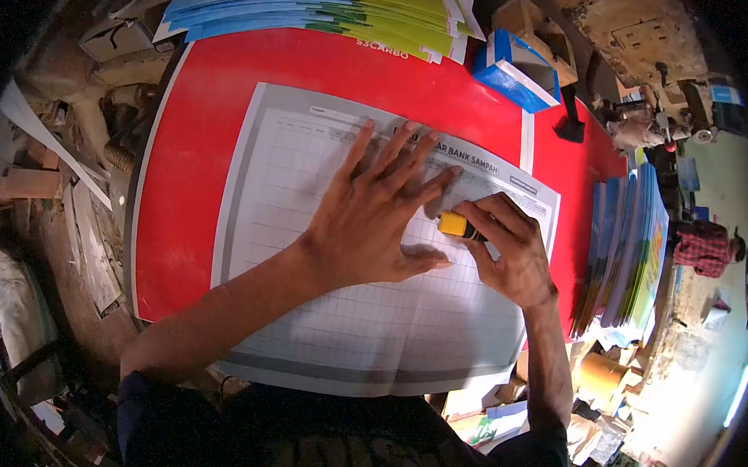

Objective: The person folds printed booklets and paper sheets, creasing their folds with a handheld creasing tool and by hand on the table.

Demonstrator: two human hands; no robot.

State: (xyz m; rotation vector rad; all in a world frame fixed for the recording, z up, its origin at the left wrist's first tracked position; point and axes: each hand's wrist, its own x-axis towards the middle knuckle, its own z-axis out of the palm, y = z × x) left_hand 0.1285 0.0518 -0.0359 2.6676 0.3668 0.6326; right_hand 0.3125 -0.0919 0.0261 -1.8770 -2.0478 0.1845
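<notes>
A large printed sheet (301, 331) with a ruled grid and a grey border lies on the red board (182, 190). Its heading, partly covered by fingers, reads "BANK SAMPAH" at the end. My left hand (367, 212) rests on the sheet with fingers spread and thumb stretched to the right, holding nothing. In my right hand (513, 249) is a small yellow-and-black tool (453, 224), pinched between thumb and fingers. Its yellow end points left, close over the sheet beside my left hand; I cannot tell its exact kind.
Blue and green printed sheets (318, 15) are stacked at the board's far edge. Another stack of booklets (627, 247) stands at the right. A blue-and-white box (518, 68) sits at the far right corner. Farther right is a person in a checked shirt (701, 248).
</notes>
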